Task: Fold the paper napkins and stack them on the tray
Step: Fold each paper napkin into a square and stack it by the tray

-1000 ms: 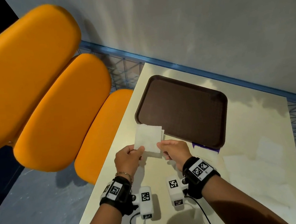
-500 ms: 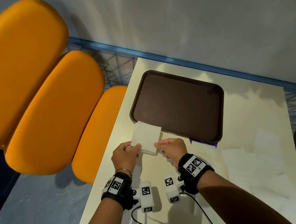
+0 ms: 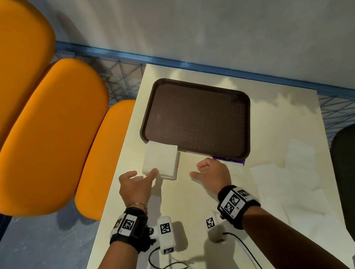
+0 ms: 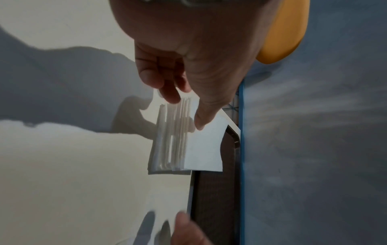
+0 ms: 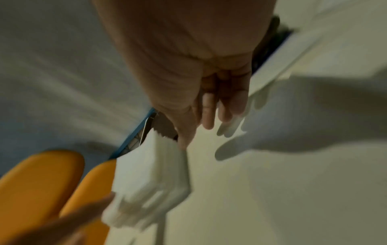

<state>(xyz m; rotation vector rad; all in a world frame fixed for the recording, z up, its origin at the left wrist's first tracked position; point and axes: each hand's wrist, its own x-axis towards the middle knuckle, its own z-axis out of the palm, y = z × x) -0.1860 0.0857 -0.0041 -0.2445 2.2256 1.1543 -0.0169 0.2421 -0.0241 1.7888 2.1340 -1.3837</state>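
From the head camera, the left hand (image 3: 137,185) reaches toward the near edge of a white folded napkin stack (image 3: 161,162), fingers loosely spread and holding nothing. The right hand (image 3: 213,172) hovers apart from it, fingers curled, holding nothing. The stack lies on the cream tabletop (image 3: 191,200), its far edge overlapping the near-left corner of the dark brown, textured rectangular tray (image 3: 196,119), which holds nothing else.

The left wrist camera shows fingers (image 4: 167,86) at the stack's layered edges (image 4: 176,137).

The right wrist view is blurred; fingers (image 5: 209,109) relaxed, stack (image 5: 146,179) beyond.
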